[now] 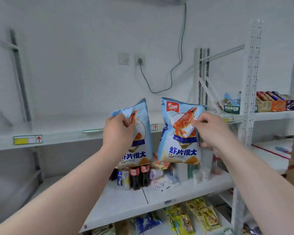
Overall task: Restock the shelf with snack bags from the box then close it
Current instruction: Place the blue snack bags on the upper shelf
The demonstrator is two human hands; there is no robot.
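Fingers tight: left hand on left bag, right hand on right bag.

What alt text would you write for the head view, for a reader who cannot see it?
Two bare hands each hold a blue prawn-crisp bag in front of a white shelf: the left hand grips the left bag, and the right hand pinches the right bag. Bottles stand lower down behind the bags.
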